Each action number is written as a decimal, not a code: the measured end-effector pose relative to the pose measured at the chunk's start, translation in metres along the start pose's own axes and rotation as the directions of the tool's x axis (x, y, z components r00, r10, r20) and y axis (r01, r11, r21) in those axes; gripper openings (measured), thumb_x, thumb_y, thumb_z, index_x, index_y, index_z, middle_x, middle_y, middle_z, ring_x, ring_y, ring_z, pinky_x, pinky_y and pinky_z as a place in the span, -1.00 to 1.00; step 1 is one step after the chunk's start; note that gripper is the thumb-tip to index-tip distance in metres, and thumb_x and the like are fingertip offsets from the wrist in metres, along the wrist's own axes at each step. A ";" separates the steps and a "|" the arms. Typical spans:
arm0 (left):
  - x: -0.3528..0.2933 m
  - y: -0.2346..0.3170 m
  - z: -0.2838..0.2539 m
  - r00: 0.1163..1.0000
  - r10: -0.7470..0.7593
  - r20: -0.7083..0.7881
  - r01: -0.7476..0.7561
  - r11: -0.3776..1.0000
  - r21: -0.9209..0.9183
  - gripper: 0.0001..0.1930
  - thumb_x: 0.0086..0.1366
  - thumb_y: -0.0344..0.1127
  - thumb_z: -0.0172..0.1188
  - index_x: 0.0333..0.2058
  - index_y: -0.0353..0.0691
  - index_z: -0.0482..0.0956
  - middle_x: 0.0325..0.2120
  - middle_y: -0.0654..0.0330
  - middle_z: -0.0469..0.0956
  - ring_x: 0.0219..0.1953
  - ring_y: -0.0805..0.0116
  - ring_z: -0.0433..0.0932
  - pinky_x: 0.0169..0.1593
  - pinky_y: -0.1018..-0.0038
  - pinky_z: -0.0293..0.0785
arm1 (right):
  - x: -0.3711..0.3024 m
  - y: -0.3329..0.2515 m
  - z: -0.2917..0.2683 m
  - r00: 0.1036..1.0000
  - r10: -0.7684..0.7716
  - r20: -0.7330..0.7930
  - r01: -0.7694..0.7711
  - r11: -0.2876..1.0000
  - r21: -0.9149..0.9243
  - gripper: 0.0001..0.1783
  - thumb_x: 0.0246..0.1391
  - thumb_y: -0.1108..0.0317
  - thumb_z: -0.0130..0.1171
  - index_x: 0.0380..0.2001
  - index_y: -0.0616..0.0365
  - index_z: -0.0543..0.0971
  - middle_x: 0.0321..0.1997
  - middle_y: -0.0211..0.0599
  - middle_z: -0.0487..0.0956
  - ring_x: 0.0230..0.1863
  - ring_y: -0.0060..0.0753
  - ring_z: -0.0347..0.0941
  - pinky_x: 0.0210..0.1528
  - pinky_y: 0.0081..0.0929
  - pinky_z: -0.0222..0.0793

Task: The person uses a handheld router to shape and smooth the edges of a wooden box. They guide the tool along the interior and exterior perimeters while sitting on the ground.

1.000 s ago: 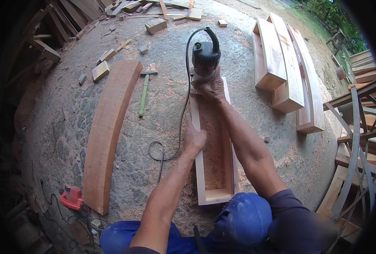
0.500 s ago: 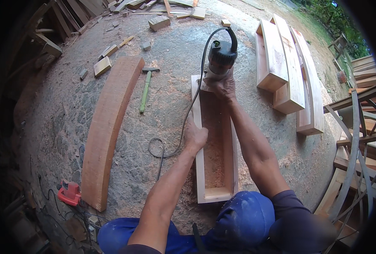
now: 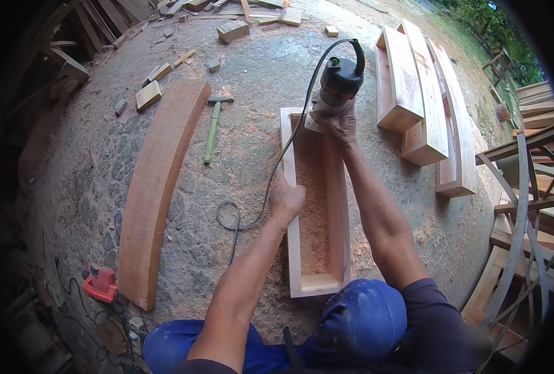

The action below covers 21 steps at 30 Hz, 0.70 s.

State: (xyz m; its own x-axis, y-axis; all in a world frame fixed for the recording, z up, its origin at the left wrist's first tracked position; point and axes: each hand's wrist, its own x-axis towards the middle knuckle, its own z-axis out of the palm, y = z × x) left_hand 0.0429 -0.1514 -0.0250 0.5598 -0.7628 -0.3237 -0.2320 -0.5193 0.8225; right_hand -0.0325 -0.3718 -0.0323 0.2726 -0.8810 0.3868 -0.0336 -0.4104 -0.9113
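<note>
A long, narrow wooden frame (image 3: 296, 262) lies on the floor in front of me, shavings showing inside it. My left hand (image 3: 287, 198) is closed over its left side, about midway along. At the far end, my right hand (image 3: 339, 124) grips a trim router (image 3: 341, 81) with a dark top and a clear-looking base. The router stands on the frame's far right corner; its bit is hidden. From its top a black cord (image 3: 284, 153) arcs down across the frame's left side and loops on the floor.
To the left lie a thick wooden plank (image 3: 162, 193), a green-handled hammer (image 3: 213, 134) and a red power tool (image 3: 100, 283). Several pale wooden boxes (image 3: 408, 81) stand at the far right. Wood offcuts (image 3: 233, 31) are scattered at the back. Stacked timber (image 3: 514, 249) borders the right.
My right hand has slid the router to the right along the frame's far end, uncovering its far left corner. My left hand stays on the frame's left side.
</note>
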 end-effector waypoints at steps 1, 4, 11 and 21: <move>0.002 -0.003 -0.001 1.000 0.010 -0.003 -0.010 1.000 0.014 -0.19 0.08 -0.42 0.19 0.38 -0.32 0.24 0.06 -0.34 0.59 0.13 -0.29 0.60 0.27 0.02 0.47 | -0.002 -0.006 0.001 1.000 -0.007 0.008 0.006 0.999 0.041 -0.21 -0.06 0.22 0.56 0.10 -0.05 0.24 -0.05 -0.40 0.61 -0.09 -0.39 0.62 -0.05 -0.33 0.55; 0.002 -0.004 0.002 0.999 0.036 0.005 -0.036 0.999 0.021 -0.22 0.10 -0.42 0.18 0.36 -0.32 0.25 0.03 -0.35 0.61 0.10 -0.30 0.61 0.25 -0.01 0.49 | 0.001 -0.011 -0.004 0.985 0.161 0.061 -0.170 0.849 0.500 -0.21 -0.04 0.27 0.55 0.13 -0.03 0.22 -0.03 -0.39 0.61 -0.08 -0.40 0.62 -0.06 -0.37 0.57; 0.003 -0.005 0.006 0.999 0.034 0.002 -0.034 0.999 0.040 -0.22 0.10 -0.43 0.17 0.37 -0.32 0.23 0.03 -0.37 0.61 0.09 -0.32 0.62 0.23 -0.02 0.50 | -0.003 -0.006 -0.014 0.998 0.000 0.071 -0.008 0.993 0.115 -0.20 0.02 0.42 0.52 0.17 -0.08 0.20 0.05 -0.35 0.59 -0.01 -0.47 0.61 -0.06 -0.40 0.60; 0.001 -0.002 0.004 1.000 0.016 -0.008 -0.016 1.000 0.027 -0.24 0.10 -0.44 0.15 0.35 -0.33 0.23 0.04 -0.38 0.60 0.11 -0.34 0.60 0.26 -0.01 0.46 | 0.000 0.004 -0.012 0.999 -0.026 0.042 0.025 1.000 0.013 -0.16 -0.05 0.34 0.57 0.17 -0.13 0.20 0.07 -0.36 0.59 0.00 -0.44 0.61 -0.03 -0.37 0.59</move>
State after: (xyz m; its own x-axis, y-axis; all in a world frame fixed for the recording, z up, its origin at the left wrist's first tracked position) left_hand 0.0403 -0.1525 -0.0290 0.5622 -0.7679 -0.3069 -0.2620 -0.5175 0.8146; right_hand -0.0444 -0.3764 -0.0342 0.3139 -0.8593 0.4038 -0.0137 -0.4293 -0.9030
